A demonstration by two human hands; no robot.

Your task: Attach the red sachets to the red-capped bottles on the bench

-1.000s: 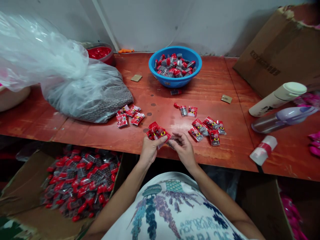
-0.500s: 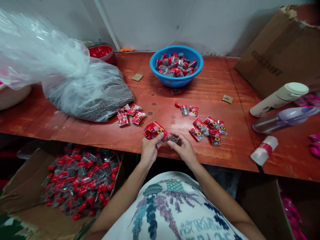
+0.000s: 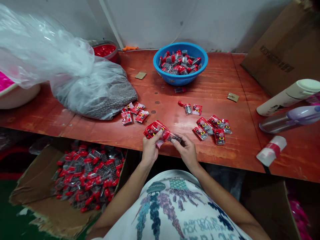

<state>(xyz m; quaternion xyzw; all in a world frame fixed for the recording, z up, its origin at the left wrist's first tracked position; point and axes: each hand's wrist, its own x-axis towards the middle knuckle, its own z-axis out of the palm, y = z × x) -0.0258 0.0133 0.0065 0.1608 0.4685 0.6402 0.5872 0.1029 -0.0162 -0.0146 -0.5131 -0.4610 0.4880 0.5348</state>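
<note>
Just over the table's front edge, my left hand (image 3: 150,148) is closed on several red printed packets (image 3: 155,128), thumb on top. My right hand (image 3: 187,148) pinches a small clear bottle (image 3: 176,137) with dark contents. The bottle's red end meets the packets, and whether it is inside one I cannot tell. A pale flap hangs below the packets. Beyond my hands lie a loose red cap (image 3: 180,103), an uncapped small bottle (image 3: 188,109) and a single red packet (image 3: 197,109). To the right sits a group of filled packets (image 3: 213,126); more red packets (image 3: 135,112) lie left.
A blue basin (image 3: 180,80) of red-capped bottles stands at the back. Left is a large plastic bag (image 3: 97,90) of dark beads; below it, a carton (image 3: 35,186) of bottles. On the right are a white flask (image 3: 285,98), a purple-lidded bottle (image 3: 287,120) and a plastic roll (image 3: 271,150).
The view has shifted slightly, so the table's things appear a little further right. The bottle's red end now shows more clearly between my hands. Both hands keep their hold.
</note>
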